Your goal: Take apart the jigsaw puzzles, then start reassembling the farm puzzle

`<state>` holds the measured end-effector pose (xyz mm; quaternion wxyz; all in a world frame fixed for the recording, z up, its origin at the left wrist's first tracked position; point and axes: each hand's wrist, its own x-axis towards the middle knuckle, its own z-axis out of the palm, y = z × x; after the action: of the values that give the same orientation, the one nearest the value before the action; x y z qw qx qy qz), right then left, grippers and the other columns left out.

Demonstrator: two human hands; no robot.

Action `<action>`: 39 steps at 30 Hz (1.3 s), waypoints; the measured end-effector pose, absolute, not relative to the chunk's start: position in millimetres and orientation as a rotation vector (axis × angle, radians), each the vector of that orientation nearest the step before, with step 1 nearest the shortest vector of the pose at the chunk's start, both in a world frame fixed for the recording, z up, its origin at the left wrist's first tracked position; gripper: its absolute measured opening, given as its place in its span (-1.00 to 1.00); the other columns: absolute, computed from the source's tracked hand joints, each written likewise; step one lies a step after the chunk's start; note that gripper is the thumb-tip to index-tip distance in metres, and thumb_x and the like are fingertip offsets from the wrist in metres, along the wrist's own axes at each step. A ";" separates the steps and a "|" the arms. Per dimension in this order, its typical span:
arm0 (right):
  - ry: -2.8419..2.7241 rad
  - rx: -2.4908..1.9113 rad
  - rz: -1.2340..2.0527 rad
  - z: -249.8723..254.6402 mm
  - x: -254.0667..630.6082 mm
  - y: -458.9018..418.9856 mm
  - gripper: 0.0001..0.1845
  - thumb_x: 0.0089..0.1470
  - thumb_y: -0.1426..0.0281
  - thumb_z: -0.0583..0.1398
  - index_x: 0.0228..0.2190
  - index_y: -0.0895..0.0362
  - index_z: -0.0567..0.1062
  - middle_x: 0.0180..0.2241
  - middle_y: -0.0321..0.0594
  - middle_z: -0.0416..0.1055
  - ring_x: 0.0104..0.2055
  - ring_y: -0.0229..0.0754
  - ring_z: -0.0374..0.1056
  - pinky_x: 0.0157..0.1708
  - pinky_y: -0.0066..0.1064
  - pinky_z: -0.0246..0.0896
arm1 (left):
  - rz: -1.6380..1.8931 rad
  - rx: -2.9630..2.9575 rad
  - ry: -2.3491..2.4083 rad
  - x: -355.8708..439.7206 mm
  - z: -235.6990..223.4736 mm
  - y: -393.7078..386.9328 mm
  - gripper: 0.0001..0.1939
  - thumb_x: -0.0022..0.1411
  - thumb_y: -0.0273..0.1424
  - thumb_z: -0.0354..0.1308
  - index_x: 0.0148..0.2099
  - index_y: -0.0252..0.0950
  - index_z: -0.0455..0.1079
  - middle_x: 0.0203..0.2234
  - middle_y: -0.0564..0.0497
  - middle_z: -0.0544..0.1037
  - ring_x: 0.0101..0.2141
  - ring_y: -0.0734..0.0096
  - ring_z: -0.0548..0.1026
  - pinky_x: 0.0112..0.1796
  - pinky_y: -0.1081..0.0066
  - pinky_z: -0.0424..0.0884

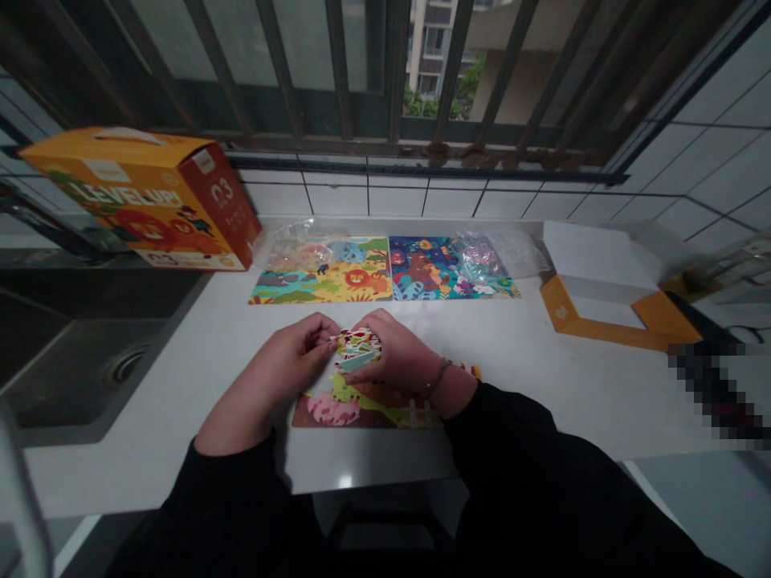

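A thick bunch of small colourful puzzle pieces [360, 347] is held above the counter, their edges facing me. My right hand [401, 353] wraps round the bunch from the right, with a bracelet on its wrist. From the left, my left hand [304, 345] has its fingers curled and pinched at the bunch's near-left edge. Below both hands lies a farm-scene picture board [385, 408] with a pink animal on it; my right hand and forearm cover part of it.
Behind are a yellow lion picture board [361, 277] and a blue forest board [422, 269], with clear plastic wrapping [511, 253] over parts. An orange "LEVEL UP!" box [150, 201] stands back left beside the sink [90, 377]. An open orange-white box [602, 293] sits right.
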<state>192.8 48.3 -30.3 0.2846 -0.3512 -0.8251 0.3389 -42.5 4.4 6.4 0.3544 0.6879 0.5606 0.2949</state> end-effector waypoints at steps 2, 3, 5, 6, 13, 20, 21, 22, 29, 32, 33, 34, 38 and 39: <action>-2.218 -0.930 0.907 -31.9 191.4 46.7 -0.21 -0.24 0.21 0.67 -0.03 0.09 0.50 -0.01 -0.13 0.46 0.06 0.05 0.41 0.09 -0.10 0.37 | 0.741 1.801 1.433 -39.4 9.0 3.1 -0.83 0.35 -0.19 0.22 -0.14 -0.15 0.49 -0.34 0.03 0.61 -0.30 0.25 0.54 -0.28 0.32 0.44; -2.220 -0.928 0.920 -32.2 190.5 45.7 -0.20 -0.22 0.23 0.67 0.00 0.10 0.48 0.01 -0.11 0.47 0.05 0.05 0.43 0.08 -0.10 0.37 | 0.727 1.810 1.425 -37.6 10.7 2.5 -0.84 0.36 -0.20 0.21 -0.14 -0.15 0.48 -0.34 0.04 0.60 -0.31 0.26 0.54 -0.29 0.33 0.43; -2.226 -0.912 0.965 -30.5 189.3 44.1 -0.20 -0.15 0.26 0.64 0.05 0.11 0.45 0.02 -0.09 0.50 0.04 0.04 0.45 0.06 -0.12 0.38 | 0.718 1.804 1.404 -34.4 14.0 1.6 -0.83 0.37 -0.19 0.20 -0.12 -0.15 0.46 -0.34 0.05 0.59 -0.33 0.27 0.53 -0.30 0.34 0.43; -2.222 -0.904 0.986 -28.2 189.6 43.9 -0.22 -0.12 0.26 0.63 0.05 0.10 0.45 0.01 -0.10 0.52 0.03 0.04 0.47 0.04 -0.14 0.38 | 0.727 1.794 1.396 -33.3 15.2 1.5 -0.82 0.38 -0.18 0.20 -0.10 -0.16 0.45 -0.33 0.04 0.60 -0.32 0.27 0.54 -0.30 0.34 0.44; -1.662 -1.346 0.822 -3.8 223.2 59.6 -0.31 0.04 0.00 0.50 0.04 0.10 0.46 -0.05 -0.03 0.60 -0.05 0.09 0.54 -0.02 -0.10 0.42 | 0.732 1.919 1.637 -33.1 7.9 8.0 -0.69 0.42 -0.16 0.14 0.06 -0.21 0.50 -0.07 -0.13 0.66 -0.13 0.10 0.63 -0.07 0.15 0.54; -1.638 -1.616 0.870 -7.4 234.5 64.5 -0.39 0.03 -0.10 0.46 -0.14 0.08 0.50 -0.16 -0.02 0.63 -0.15 0.11 0.54 -0.12 -0.07 0.44 | 0.510 2.274 1.578 -8.1 -0.8 9.4 -0.67 0.48 -0.28 0.07 0.10 -0.28 0.57 0.02 -0.25 0.59 0.05 -0.01 0.54 0.14 0.05 0.46; -1.644 -1.609 0.872 -8.1 230.8 63.3 -0.39 0.02 -0.10 0.46 -0.14 0.08 0.51 -0.18 -0.04 0.63 -0.17 0.09 0.54 -0.13 -0.08 0.45 | 0.468 2.303 1.596 -3.7 -1.7 8.8 -0.67 0.48 -0.29 0.07 0.11 -0.28 0.57 0.02 -0.25 0.58 0.05 -0.03 0.53 0.14 0.04 0.46; -1.646 -1.594 0.888 -8.7 226.9 62.0 -0.39 0.02 -0.10 0.47 -0.14 0.08 0.51 -0.19 -0.06 0.63 -0.18 0.07 0.54 -0.13 -0.09 0.45 | 0.434 2.322 1.620 0.1 -2.7 8.3 -0.67 0.47 -0.30 0.08 0.12 -0.27 0.57 0.03 -0.25 0.57 0.04 -0.03 0.52 0.14 0.03 0.45; -1.673 -1.459 0.991 -12.8 211.9 56.7 -0.40 -0.01 -0.02 0.51 -0.12 0.06 0.48 -0.17 -0.13 0.64 -0.14 0.05 0.57 -0.13 -0.12 0.47 | 0.522 2.207 1.637 2.3 -9.8 10.4 -0.70 0.41 -0.37 0.11 0.05 -0.27 0.60 -0.03 -0.25 0.56 0.00 -0.03 0.53 0.11 0.04 0.46; -1.673 -1.423 1.027 -12.7 210.0 55.3 -0.39 0.00 -0.01 0.51 -0.10 0.07 0.47 -0.16 -0.15 0.64 -0.13 0.05 0.56 -0.11 -0.10 0.48 | 0.634 1.991 1.692 -1.0 -9.5 11.1 -0.75 0.41 -0.29 0.16 -0.02 -0.26 0.59 -0.09 -0.23 0.62 -0.02 -0.06 0.57 0.09 0.01 0.46; -1.667 -1.402 1.056 -12.4 209.0 54.6 -0.38 0.00 0.00 0.51 -0.08 0.07 0.47 -0.15 -0.15 0.64 -0.12 0.04 0.56 -0.09 -0.11 0.48 | 0.681 1.889 1.711 -1.7 -9.1 11.0 -0.75 0.41 -0.24 0.18 -0.02 -0.25 0.57 -0.10 -0.22 0.64 -0.04 -0.04 0.59 0.04 0.03 0.48; -1.663 -1.377 1.094 -12.1 207.8 53.8 -0.37 0.01 0.01 0.51 -0.05 0.08 0.47 -0.14 -0.15 0.64 -0.11 0.03 0.56 -0.09 -0.12 0.48 | 0.730 1.779 1.719 -2.2 -8.6 10.7 -0.74 0.40 -0.19 0.20 -0.01 -0.24 0.53 -0.12 -0.19 0.66 -0.10 -0.01 0.62 -0.03 0.06 0.50; -1.746 -1.290 1.172 -13.2 202.3 50.3 -0.31 0.04 0.01 0.50 0.04 0.09 0.45 -0.10 -0.14 0.62 -0.11 0.00 0.54 -0.11 -0.17 0.45 | 0.817 1.572 1.752 -2.6 -6.1 9.9 -0.79 0.37 -0.21 0.23 -0.06 -0.20 0.41 -0.27 -0.06 0.69 -0.30 0.15 0.64 -0.27 0.25 0.46; -1.815 -1.270 1.147 -14.1 201.2 49.6 -0.31 0.05 0.01 0.50 0.05 0.09 0.45 -0.10 -0.14 0.62 -0.11 0.00 0.53 -0.11 -0.17 0.43 | 0.804 1.590 1.790 -2.5 -5.5 9.9 -0.85 0.36 -0.27 0.21 -0.09 -0.19 0.40 -0.30 -0.04 0.69 -0.32 0.16 0.63 -0.29 0.27 0.44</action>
<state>201.2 49.6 -14.1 0.3179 -0.4828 -0.6898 0.4359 -2.5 9.9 -5.5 0.3034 0.5999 0.6753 0.3033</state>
